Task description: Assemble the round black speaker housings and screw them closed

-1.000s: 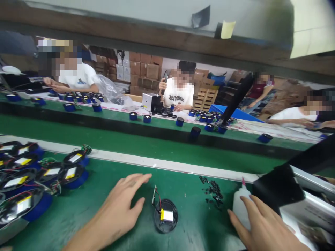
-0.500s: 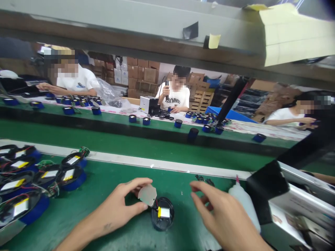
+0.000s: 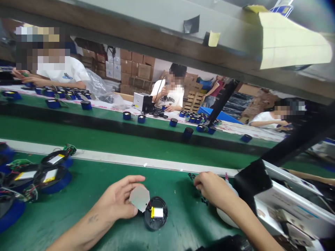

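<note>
In my left hand [image 3: 121,197], between thumb and fingers, is a pale, flat, many-sided plate [image 3: 140,198]. It stands tilted against the edge of a round black housing [image 3: 156,223] on the green bench. A silver battery pack [image 3: 157,212] with a yellow end lies in that housing. My right hand [image 3: 211,188] is over a small heap of black parts [image 3: 192,176], too small to name. Its fingers are curled closed at the heap, and what they pinch is hidden. Behind the right wrist sits a whitish bottle [image 3: 227,219] with a red tip [image 3: 226,177].
Several blue-sided housings with batteries [image 3: 52,177] crowd the left. A white metal device [image 3: 290,195] and a black panel [image 3: 255,183] stand at right. Across a green belt [image 3: 131,139], people work at a bench with similar housings. A beam [image 3: 125,28] crosses overhead.
My right hand has moved forward onto the black parts, its fingers closing. My left hand keeps the plate by the housing. The whole view has shifted a little.
</note>
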Motion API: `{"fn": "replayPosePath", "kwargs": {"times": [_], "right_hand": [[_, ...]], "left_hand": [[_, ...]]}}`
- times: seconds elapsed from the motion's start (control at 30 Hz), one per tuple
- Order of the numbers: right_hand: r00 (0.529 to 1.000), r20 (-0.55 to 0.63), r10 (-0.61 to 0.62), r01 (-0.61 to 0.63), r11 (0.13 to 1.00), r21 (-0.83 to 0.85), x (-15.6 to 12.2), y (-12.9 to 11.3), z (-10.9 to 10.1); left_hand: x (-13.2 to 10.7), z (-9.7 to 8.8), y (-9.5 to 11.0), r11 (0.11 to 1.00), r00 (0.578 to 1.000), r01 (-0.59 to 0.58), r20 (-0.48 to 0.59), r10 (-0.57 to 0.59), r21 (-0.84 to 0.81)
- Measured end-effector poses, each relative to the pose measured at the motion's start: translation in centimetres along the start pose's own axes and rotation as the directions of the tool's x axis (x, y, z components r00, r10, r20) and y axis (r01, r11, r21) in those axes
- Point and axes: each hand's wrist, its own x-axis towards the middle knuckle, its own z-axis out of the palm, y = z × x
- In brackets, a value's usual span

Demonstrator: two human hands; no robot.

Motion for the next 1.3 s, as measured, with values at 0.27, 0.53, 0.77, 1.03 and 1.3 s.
{"fn": "replayPosePath", "kwargs": {"times": [0.27, 0.53, 0.77, 1.03, 1.3], "right_hand": [[0.999, 0.034, -0.014, 0.013, 1.000, 0.016, 0.6, 0.9, 1.1], [1.000, 0.010, -0.007, 0.005, 0.991, 0.137, 0.8, 1.8, 1.9], [0.981, 0.034, -0.192, 0.095, 0.624, 0.776, 0.5, 2.4, 0.8], [0.938, -0.052, -0.342, 0.045, -0.028, 0.999, -0.3, 0.1, -0.1], [0.925, -0.061, -0.376, 0.010, -0.137, 0.990, -0.7, -2.6, -1.0]], "left_hand": [[0.2, -0.5, -1.1, 0.903, 0.996, -0.053, -0.048, 0.081, 0.427], [0.3, -0.8, -1.3, 0.928, 0.999, -0.033, -0.003, 0.037, 0.371], [0.3, -1.0, -1.6, 0.863, 0.997, -0.039, -0.040, 0.068, 0.503], [-0.1, -1.8, -1.1, 0.408, 0.956, -0.233, 0.129, 0.265, 0.883], [-0.6, -1.2, 0.0, 0.301, 0.982, -0.147, 0.103, 0.157, 0.942]]}}
